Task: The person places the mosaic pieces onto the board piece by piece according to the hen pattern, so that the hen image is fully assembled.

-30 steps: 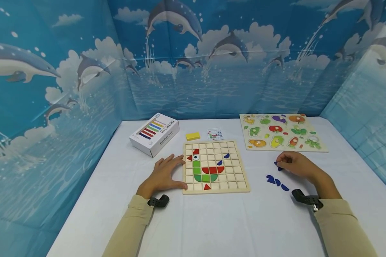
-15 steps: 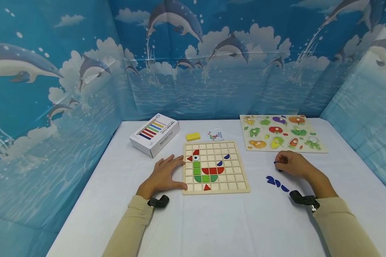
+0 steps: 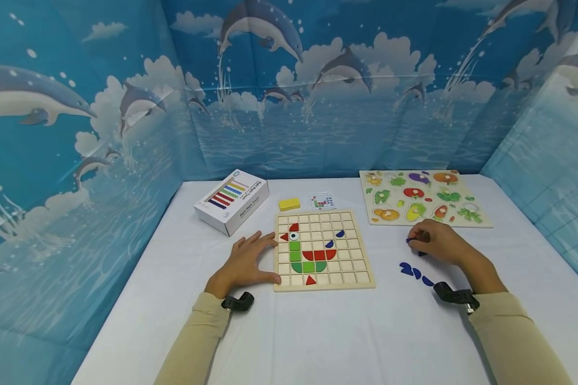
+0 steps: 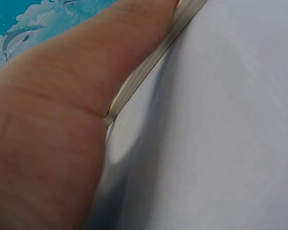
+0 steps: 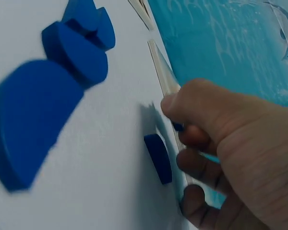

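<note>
A wooden grid board holds red, green and blue shaped pieces and a round eye piece. At its left edge rests my left hand, fingers spread and thumb touching the lower left corner; the left wrist view shows the thumb along the board's side. To the right of the board, my right hand pinches a blue piece, mostly hidden by thumb and finger. Another blue piece lies on the cloth just below that hand. Several more blue half-round pieces lie nearer me.
Behind the board are a yellow block and a small pattern card. A white box stands at back left. A vegetable puzzle board lies at back right. Dolphin-print cloth walls close off the back and sides.
My right hand, pinching the blue piece, has shifted slightly away from me and to the left. The left hand and the board have stayed put.
</note>
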{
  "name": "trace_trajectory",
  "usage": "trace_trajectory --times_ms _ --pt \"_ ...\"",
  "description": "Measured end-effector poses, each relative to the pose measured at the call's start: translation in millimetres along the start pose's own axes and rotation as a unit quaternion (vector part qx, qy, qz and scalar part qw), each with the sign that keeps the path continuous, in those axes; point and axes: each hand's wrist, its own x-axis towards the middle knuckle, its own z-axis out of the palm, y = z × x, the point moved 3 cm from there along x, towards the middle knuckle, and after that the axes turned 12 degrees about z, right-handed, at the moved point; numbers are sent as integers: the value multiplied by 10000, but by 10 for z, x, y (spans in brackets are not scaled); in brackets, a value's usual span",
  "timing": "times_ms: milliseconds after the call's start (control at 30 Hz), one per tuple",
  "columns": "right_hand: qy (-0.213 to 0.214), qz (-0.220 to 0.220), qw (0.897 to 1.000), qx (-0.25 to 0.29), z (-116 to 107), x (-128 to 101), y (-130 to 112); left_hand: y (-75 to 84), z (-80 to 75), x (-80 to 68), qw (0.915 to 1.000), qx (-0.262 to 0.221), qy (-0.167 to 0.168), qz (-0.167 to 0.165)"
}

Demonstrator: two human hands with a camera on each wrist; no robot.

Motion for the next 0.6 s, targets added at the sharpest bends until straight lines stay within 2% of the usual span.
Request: trace_trajectory --times_ms 300,467,600 --pt "-41 -1018 9945 221 95 74 -354 -9 0 1 10000 30 59 -15" --pt "-254 -1505 9877 332 211 169 -599 -5 7 -6 10000 12 53 -7" --pt "-486 -1712 9831 435 313 239 -814 4 8 -6 10000 -12 43 -7"
